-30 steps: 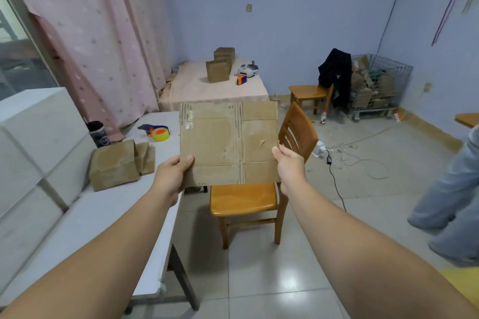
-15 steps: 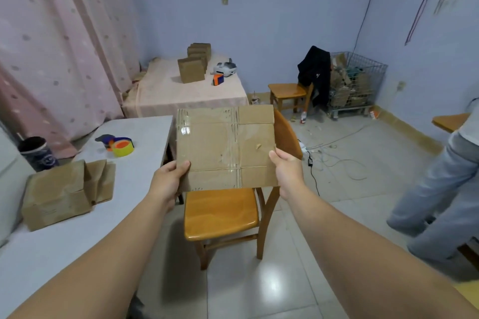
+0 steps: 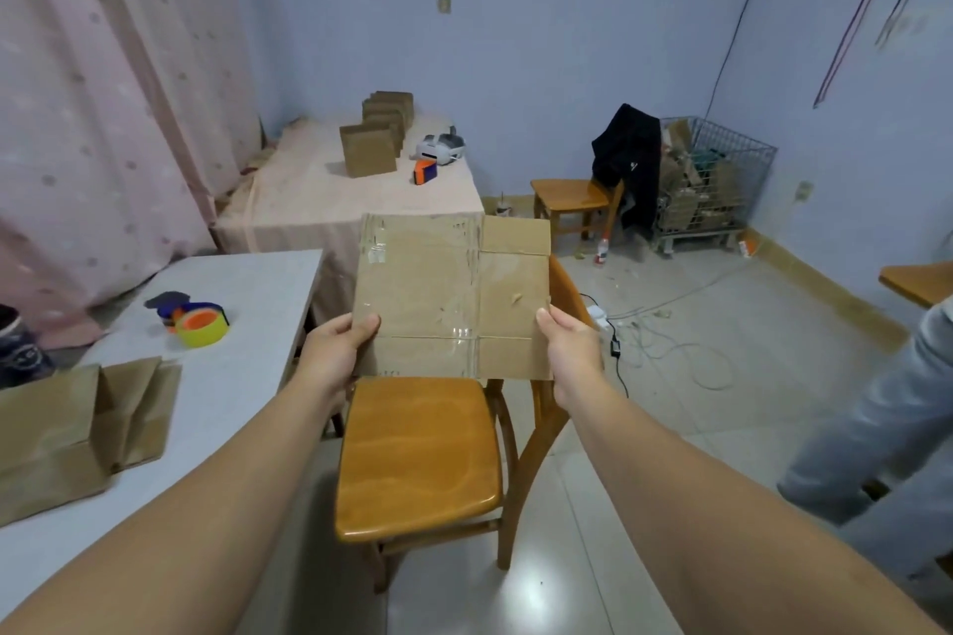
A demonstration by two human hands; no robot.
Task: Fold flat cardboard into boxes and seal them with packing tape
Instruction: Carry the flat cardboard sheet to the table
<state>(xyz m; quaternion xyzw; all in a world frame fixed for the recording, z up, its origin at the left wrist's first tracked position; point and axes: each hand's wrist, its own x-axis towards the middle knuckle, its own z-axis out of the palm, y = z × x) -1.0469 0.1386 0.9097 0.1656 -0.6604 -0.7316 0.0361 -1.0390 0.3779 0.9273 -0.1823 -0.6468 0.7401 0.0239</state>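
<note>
I hold a flat brown cardboard sheet (image 3: pixel 454 294) upright in front of me, above a wooden chair. Old clear tape strips run down its middle and upper left corner. My left hand (image 3: pixel 338 351) pinches its lower left edge, thumb on the front. My right hand (image 3: pixel 567 348) pinches the lower right edge the same way. A yellow roll of packing tape (image 3: pixel 202 326) on a blue dispenser lies on the white table (image 3: pixel 247 304) to my left. A partly folded cardboard box (image 3: pixel 77 428) lies on that table nearer me.
An orange wooden chair (image 3: pixel 420 454) stands under the sheet. A cloth-covered table (image 3: pixel 319 201) behind carries several finished boxes (image 3: pixel 376 139) and a second tape dispenser (image 3: pixel 425 170). A wire basket (image 3: pixel 714 186) of cardboard stands far right. Another person's leg (image 3: pixel 876 433) is at the right; cables cross the floor.
My view has turned to the right and dropped slightly, so the white table and folded box slid left. Both hands keep the same hold on the flat sheet.
</note>
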